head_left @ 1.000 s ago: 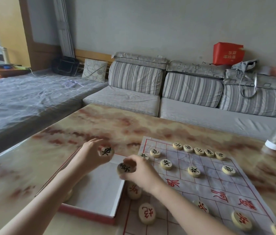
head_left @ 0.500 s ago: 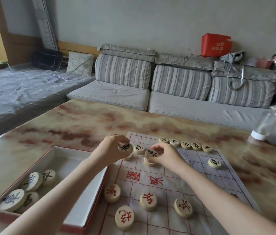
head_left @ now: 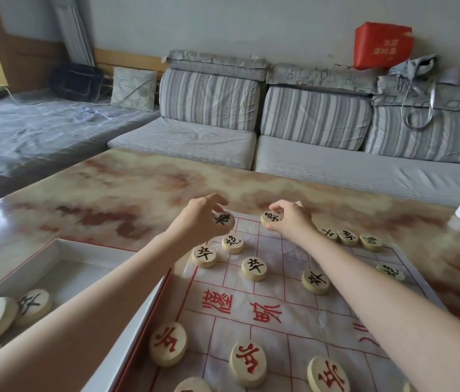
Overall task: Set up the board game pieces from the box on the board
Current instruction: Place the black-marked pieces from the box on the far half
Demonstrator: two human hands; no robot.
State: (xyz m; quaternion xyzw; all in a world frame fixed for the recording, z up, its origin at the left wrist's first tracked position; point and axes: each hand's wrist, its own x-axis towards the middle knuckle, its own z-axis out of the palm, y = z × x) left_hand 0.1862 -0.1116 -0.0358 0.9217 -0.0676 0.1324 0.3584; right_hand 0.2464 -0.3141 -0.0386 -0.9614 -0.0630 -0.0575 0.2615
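Two bare hands reach to the far edge of a cloth game board [head_left: 293, 312] spread on a marbled bench [head_left: 110, 199]. The left hand [head_left: 200, 219] pinches a black-lettered disc [head_left: 223, 220] in its fingers at the board's far left corner; the right hand [head_left: 291, 220] grips another black-lettered piece [head_left: 271, 217] further along the back row. More black and red-lettered pieces [head_left: 254, 267] sit on the grid, and several remain in the open box [head_left: 62, 267] at left
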